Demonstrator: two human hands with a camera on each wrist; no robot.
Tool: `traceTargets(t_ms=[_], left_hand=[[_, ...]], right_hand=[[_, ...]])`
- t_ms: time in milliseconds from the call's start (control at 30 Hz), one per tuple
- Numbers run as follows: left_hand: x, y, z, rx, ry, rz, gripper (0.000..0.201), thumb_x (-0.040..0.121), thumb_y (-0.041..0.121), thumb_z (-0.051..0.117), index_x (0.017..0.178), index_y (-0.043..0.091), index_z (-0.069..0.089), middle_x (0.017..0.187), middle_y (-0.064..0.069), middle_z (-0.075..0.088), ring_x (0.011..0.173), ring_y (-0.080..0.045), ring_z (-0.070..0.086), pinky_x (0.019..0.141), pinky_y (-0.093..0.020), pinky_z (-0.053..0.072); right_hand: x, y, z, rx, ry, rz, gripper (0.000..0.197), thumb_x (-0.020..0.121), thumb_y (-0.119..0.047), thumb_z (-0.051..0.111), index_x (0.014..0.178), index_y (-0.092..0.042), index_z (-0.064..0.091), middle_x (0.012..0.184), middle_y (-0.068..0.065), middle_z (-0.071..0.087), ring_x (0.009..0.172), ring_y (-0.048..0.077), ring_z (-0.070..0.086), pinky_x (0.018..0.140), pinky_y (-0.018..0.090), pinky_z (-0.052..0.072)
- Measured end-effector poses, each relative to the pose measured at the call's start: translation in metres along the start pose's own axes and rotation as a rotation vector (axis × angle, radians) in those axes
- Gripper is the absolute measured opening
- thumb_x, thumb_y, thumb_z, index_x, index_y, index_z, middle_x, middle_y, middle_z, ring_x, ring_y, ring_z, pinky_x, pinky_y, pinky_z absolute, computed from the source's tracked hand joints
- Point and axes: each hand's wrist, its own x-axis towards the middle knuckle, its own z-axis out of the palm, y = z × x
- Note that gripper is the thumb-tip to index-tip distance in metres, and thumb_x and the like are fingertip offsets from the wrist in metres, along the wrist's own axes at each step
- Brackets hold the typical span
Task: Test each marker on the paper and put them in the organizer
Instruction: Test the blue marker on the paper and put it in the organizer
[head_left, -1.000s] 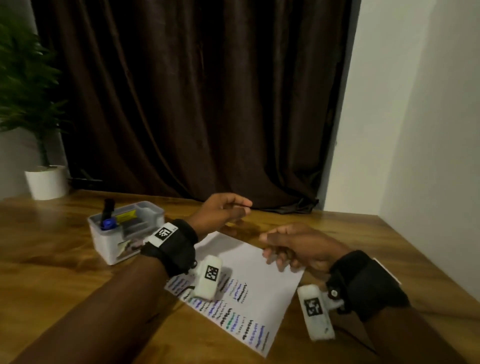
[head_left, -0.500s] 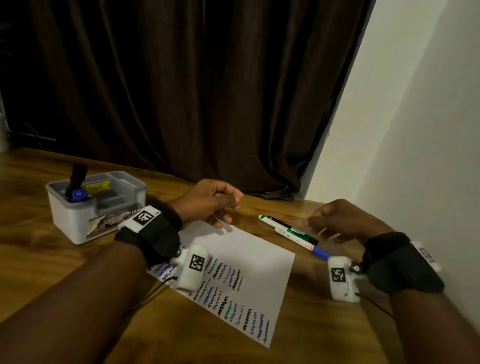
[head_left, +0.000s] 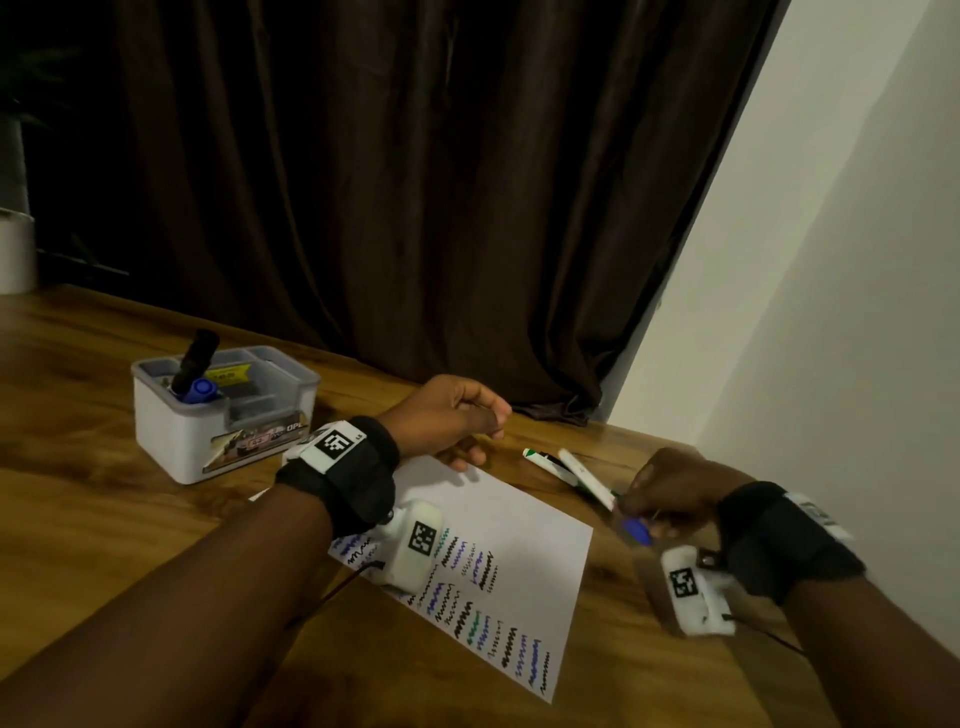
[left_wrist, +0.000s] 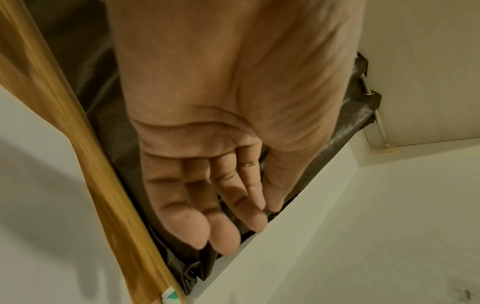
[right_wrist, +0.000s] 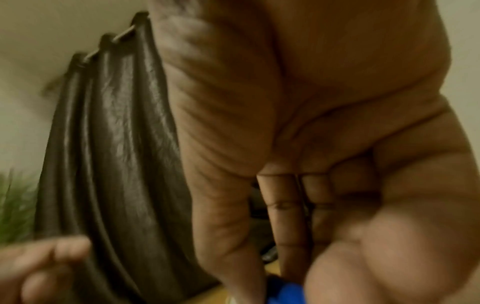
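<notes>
Wooden table (head_left: 93, 499): two markers already in organizer (head_left: 223, 415), left of frame. Right hand (head_left: 670, 493) closing on blue-capped marker (head_left: 636, 530) centre-right; left hand (head_left: 447, 415) loosely curled, empty. Others untested beside paper (head_left: 519, 525).

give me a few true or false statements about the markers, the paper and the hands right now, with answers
1. The right hand is at the blue-capped marker on the table. True.
2. The organizer is empty. False: a black marker and a blue-capped one stand in it.
3. The paper already bears rows of squiggles. True.
4. The left hand holds a marker. False: the left wrist view shows nothing in it.
5. The loose markers lie on the paper. False: they lie on the wooden table, right of the sheet.
</notes>
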Motion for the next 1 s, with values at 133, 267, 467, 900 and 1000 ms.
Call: traceTargets(t_ms=[133, 267, 467, 900, 1000], left_hand=[[-0.002, 0.006, 0.009, -0.042, -0.041, 0.010, 0.030, 0.095, 0.021, 0.067, 0.124, 0.018, 0.059, 0.110, -0.016, 0.073, 0.076, -0.023, 0.071, 0.061, -0.035, 0.061], [-0.007, 0.014, 0.023, -0.074, -0.108, 0.029, 0.030, 0.098, 0.028, 0.062, 0.126, 0.018, 0.059, 0.115, -0.012, 0.072, 0.088, -0.032, 0.072, 0.067, -0.041, 0.062], [-0.008, 0.011, 0.023, -0.016, -0.086, 0.060, 0.029, 0.100, 0.023, 0.061, 0.126, 0.011, 0.057, 0.089, -0.004, 0.068, 0.066, -0.018, 0.063, 0.056, -0.032, 0.056], [-0.012, 0.010, 0.035, -0.075, -0.223, -0.048, 0.022, 0.107, 0.024, 0.045, 0.104, 0.006, 0.059, 0.078, -0.005, 0.060, 0.053, -0.010, 0.039, 0.041, -0.018, 0.028], [-0.012, 0.008, 0.033, -0.081, -0.241, -0.086, 0.033, 0.107, 0.026, 0.042, 0.119, 0.000, 0.057, 0.070, -0.001, 0.045, 0.051, -0.008, 0.030, 0.041, -0.018, 0.024]], right_hand=[[-0.024, -0.020, 0.002, 0.743, -0.140, -0.171, 0.016, 0.096, -0.006, 0.065, 0.107, 0.006, 0.065, 0.083, 0.026, 0.075, 0.058, 0.024, 0.075, 0.053, 0.029, 0.064], [-0.031, -0.047, 0.026, 0.993, -0.094, -0.496, 0.015, 0.092, -0.002, 0.067, 0.106, 0.003, 0.065, 0.092, 0.029, 0.075, 0.071, 0.027, 0.079, 0.060, 0.030, 0.065], [-0.013, -0.060, 0.053, 0.898, -0.046, -0.648, 0.021, 0.090, -0.017, 0.073, 0.107, -0.005, 0.072, 0.087, 0.020, 0.076, 0.069, 0.023, 0.072, 0.063, 0.031, 0.061], [-0.010, -0.044, 0.056, 0.939, -0.067, -0.751, 0.020, 0.096, -0.015, 0.066, 0.115, -0.009, 0.069, 0.085, 0.014, 0.071, 0.068, 0.019, 0.066, 0.065, 0.031, 0.055], [-0.010, -0.044, 0.059, 0.919, -0.090, -0.761, 0.018, 0.100, -0.015, 0.062, 0.115, -0.009, 0.069, 0.082, 0.014, 0.070, 0.066, 0.019, 0.063, 0.063, 0.029, 0.054]])
